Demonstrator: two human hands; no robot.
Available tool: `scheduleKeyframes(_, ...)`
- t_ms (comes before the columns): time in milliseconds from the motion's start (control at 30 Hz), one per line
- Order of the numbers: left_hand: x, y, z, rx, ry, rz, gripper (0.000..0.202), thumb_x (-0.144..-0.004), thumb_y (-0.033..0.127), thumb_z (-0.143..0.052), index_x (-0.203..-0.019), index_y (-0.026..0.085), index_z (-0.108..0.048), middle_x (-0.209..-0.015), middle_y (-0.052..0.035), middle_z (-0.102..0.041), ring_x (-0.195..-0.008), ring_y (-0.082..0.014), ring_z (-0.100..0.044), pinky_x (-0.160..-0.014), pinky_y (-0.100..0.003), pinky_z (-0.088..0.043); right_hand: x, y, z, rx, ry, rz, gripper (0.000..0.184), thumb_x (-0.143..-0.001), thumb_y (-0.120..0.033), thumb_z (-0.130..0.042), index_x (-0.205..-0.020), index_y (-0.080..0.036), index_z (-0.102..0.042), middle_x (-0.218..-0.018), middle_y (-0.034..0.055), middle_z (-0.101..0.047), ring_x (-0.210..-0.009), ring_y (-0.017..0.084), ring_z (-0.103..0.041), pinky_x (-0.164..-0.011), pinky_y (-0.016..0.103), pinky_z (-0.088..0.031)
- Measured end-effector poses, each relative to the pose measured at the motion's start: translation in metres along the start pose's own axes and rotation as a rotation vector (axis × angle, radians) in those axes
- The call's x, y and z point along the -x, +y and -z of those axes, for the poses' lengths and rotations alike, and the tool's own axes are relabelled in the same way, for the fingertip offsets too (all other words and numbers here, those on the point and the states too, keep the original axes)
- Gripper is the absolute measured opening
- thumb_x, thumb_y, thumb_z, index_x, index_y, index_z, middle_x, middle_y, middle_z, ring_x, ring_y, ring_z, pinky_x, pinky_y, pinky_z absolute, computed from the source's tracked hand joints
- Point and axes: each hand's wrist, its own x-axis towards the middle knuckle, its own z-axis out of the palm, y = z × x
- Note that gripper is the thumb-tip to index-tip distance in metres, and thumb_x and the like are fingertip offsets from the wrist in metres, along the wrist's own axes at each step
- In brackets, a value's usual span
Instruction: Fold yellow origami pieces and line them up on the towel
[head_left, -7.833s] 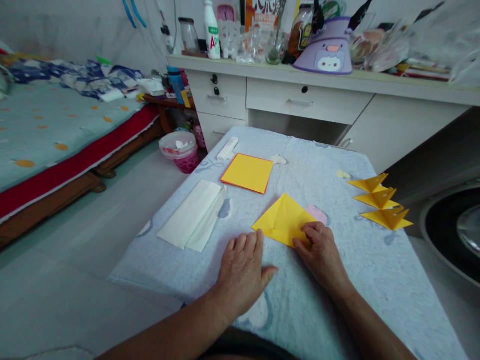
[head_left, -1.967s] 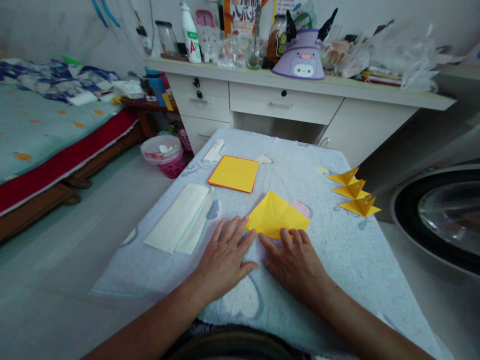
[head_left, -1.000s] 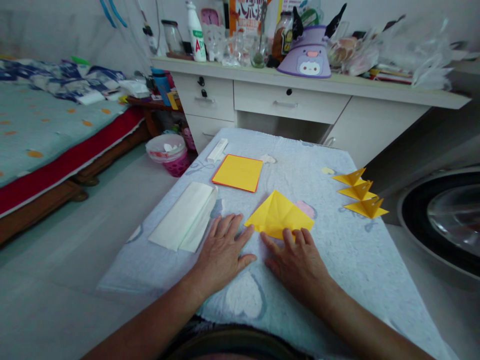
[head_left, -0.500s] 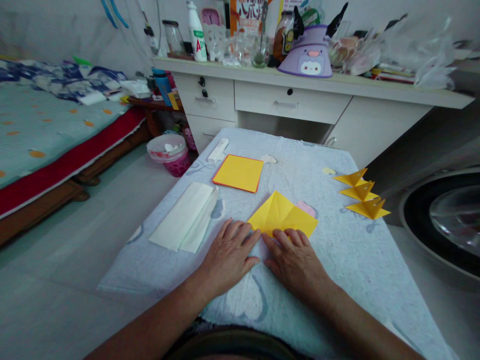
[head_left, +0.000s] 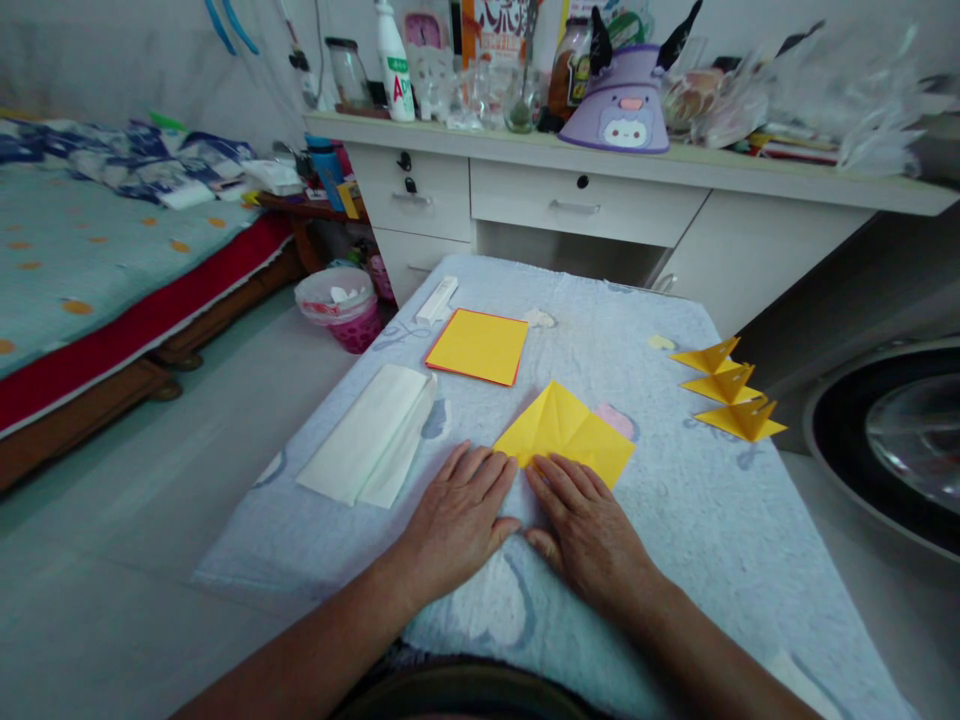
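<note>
A creased sheet of yellow origami paper (head_left: 564,425) lies on the cloth-covered table in front of me, one corner pointing away. My left hand (head_left: 466,508) rests flat at its near left edge, fingertips on the paper. On the near edge to the right, my right hand (head_left: 581,510) presses down with its fingers stretched out. Both hands hide the paper's near part. Beyond them lies a stack of square yellow paper (head_left: 478,346) with red showing at its edges. Three folded yellow paper pieces (head_left: 731,390) stand in a row at the table's right side.
A folded pale tissue (head_left: 371,435) lies left of my hands, with a small white stick-like object (head_left: 436,300) farther back. Behind the table stands a white desk (head_left: 585,205) crowded with jars and a purple visor (head_left: 622,100). A pink bin (head_left: 341,305) is on the floor.
My right hand has shifted slightly left along the near edge, its fingers now closer together and flatter. The left hand has hardly moved. The view has shifted slightly.
</note>
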Motion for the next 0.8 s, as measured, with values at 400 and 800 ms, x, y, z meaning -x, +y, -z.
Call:
scheduleKeyframes(400,-0.003,0.003,0.006,0.009,-0.027,0.003,0.058,-0.086,0.042,-0.065,-0.138,0.025,-0.045,-0.126,-0.0072,-0.055,-0.120,-0.0265,-0.047,-0.107,-0.043,-0.035,0.006,0.002,-0.002,0.001,-0.047,0.031,0.070,-0.092,-0.050,-0.049,-0.147,-0.010,-0.036,-0.154,0.0138,-0.034,-0.142,0.027,-0.033,-0.114,0.047,-0.031)
scheduleKeyframes(800,-0.002,0.014,0.000,-0.072,0.022,0.119,0.060,-0.086,0.059,-0.057,-0.136,0.027,-0.048,-0.131,-0.0086,-0.052,-0.124,-0.0301,-0.040,-0.109,-0.052,-0.025,0.006,0.004,-0.001,-0.046,-0.053,-0.001,0.067,-0.093,-0.051,-0.046,-0.148,-0.014,-0.036,-0.154,0.0119,-0.036,-0.141,0.027,-0.033,-0.113,0.048,-0.031)
